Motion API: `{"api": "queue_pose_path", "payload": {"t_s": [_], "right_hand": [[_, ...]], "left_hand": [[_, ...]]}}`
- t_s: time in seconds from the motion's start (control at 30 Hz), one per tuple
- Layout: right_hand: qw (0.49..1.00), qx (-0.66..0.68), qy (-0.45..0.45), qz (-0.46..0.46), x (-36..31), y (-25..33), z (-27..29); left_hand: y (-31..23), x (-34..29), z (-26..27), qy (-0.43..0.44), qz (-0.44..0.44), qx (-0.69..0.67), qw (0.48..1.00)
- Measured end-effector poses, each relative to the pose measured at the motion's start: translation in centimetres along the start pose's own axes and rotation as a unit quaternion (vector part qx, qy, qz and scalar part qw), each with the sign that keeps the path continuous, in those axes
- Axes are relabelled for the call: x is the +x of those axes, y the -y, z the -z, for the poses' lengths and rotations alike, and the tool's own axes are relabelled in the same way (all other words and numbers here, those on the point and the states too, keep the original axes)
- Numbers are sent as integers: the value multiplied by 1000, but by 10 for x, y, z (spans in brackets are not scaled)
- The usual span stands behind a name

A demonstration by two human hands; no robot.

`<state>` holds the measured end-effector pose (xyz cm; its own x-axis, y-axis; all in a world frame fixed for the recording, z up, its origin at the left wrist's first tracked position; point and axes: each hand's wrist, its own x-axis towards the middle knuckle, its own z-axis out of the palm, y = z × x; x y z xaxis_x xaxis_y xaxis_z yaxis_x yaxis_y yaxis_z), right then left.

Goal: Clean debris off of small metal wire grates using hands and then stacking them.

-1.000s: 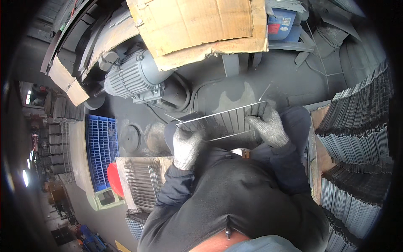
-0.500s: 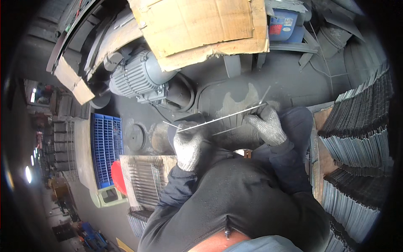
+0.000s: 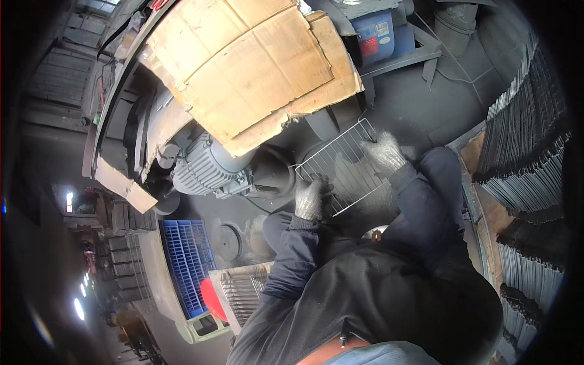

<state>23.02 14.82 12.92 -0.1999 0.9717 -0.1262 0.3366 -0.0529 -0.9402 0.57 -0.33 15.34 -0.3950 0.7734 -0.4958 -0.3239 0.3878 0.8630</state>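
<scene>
Between my two gloved hands is a small rectangular wire rack (image 3: 340, 164) of thin metal rods, tilted so its face shows. My left hand (image 3: 310, 198), in a grey-white knit glove, grips its left end. At the opposite end, my right hand (image 3: 384, 153), gloved alike, has its fingers closed on the rack's edge. The fingertips of both hands are dark and partly hidden against the floor behind. Below my left forearm lies a stack of similar wire racks (image 3: 243, 291) on a board.
Tall stacks of wire racks (image 3: 523, 152) line the right side. Ahead stand a grey electric motor (image 3: 210, 167) and a large cardboard sheet (image 3: 249, 73). A blue plastic grid crate (image 3: 185, 264) and a red round object (image 3: 213, 299) sit at left. A blue container (image 3: 376, 39) is at the back.
The rack has turned from nearly edge-on to showing its face, and both hands have moved with it. My view has swung, shifting the surroundings.
</scene>
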Motion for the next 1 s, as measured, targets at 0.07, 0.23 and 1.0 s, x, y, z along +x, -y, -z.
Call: {"api": "queue_pose_path", "payload": {"t_s": [0.07,0.23,1.0], "right_hand": [[1000,-6,-14,7,12,-9,-11],[999,12,32,-8,7,-27,-77],[890,451,-34,-64,-145,71,21]], "left_hand": [[-5,3,7,43,-7,-20,999],[-10,-8,45,-46,38,-41,997],[-11,-112,-25,-184,-219,21,958]]}}
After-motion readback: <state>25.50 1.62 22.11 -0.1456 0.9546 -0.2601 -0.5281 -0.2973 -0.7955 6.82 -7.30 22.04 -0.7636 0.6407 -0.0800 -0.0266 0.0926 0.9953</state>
